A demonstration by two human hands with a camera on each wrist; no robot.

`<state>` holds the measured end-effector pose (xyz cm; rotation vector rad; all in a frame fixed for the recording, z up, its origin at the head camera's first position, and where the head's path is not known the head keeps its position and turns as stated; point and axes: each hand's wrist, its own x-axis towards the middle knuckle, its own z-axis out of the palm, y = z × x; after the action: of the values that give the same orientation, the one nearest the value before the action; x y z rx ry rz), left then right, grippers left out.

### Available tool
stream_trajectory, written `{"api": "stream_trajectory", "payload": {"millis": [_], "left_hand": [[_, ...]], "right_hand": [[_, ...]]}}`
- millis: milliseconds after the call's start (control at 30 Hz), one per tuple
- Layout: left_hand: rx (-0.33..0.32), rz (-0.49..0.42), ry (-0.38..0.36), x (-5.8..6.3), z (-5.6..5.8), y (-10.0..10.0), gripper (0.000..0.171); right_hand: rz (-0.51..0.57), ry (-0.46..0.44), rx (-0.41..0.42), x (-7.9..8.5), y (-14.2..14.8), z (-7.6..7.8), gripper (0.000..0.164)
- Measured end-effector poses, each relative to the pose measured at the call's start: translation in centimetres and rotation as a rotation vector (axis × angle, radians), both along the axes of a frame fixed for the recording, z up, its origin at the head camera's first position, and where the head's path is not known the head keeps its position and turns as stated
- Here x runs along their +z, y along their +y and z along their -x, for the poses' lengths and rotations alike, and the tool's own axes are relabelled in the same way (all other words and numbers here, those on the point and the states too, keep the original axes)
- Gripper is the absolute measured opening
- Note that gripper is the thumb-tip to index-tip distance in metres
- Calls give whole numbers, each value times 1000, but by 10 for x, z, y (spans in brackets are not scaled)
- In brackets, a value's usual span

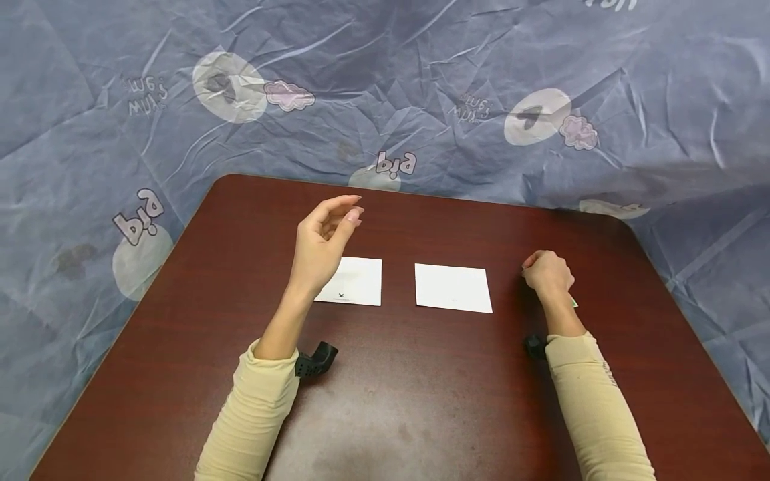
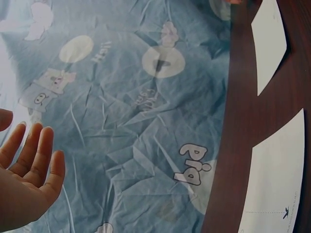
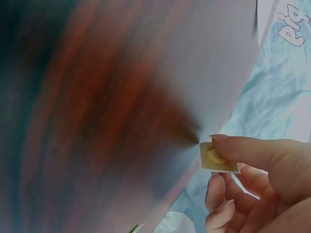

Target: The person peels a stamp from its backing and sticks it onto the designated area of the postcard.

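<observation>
My left hand (image 1: 321,244) is raised over the left white card (image 1: 361,284), its fingers loosely bent and nothing between them. In the left wrist view the fingers (image 2: 36,150) show apart from the thumb. That card carries a small dark bird-like mark and a dotted line. My right hand (image 1: 549,272) is low over the right side of the table. Its thumb and fingers pinch a small square stamp-like piece (image 3: 206,162), tan with a yellow curved picture and a pale edge. In the head view the hand hides this piece.
A second white card (image 1: 453,288) lies between the left card and my right hand. A green-and-white edge (image 1: 574,302) peeks out beside my right wrist. The reddish-brown table (image 1: 385,401) has rounded far corners, and a wrinkled blue printed cloth (image 1: 421,87) hangs behind it.
</observation>
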<state>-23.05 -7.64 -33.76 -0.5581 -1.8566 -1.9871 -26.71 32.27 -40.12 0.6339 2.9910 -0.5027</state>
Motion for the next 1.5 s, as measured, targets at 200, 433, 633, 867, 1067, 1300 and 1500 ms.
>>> {"api": "stream_trajectory", "payload": {"millis": [200,433,633,867,1067,1300,1500], "left_hand": [[-6,-4,5,3,1,1,25],[-10,4,-9,4,1,1,25],[-17,27,-28,3,1,1,25],[-38,38,-45,1,-1,3,24],[-64,74,-50,-2,-2,5,24],[-67,87,-50,-1,-5,7,26],[-87,93,-54,-1,-6,8,27]], "right_hand": [[-10,-30,-2,1,1,0,6],[-23,-63,-16,3,4,0,9],[-33,-78,-17,5,2,-2,12],[8,1,13,12,-11,-7,5],[64,70,47,26,-31,-9,13],[99,192,116,41,-59,-14,12],[132,277,183,51,-83,-20,15]]}}
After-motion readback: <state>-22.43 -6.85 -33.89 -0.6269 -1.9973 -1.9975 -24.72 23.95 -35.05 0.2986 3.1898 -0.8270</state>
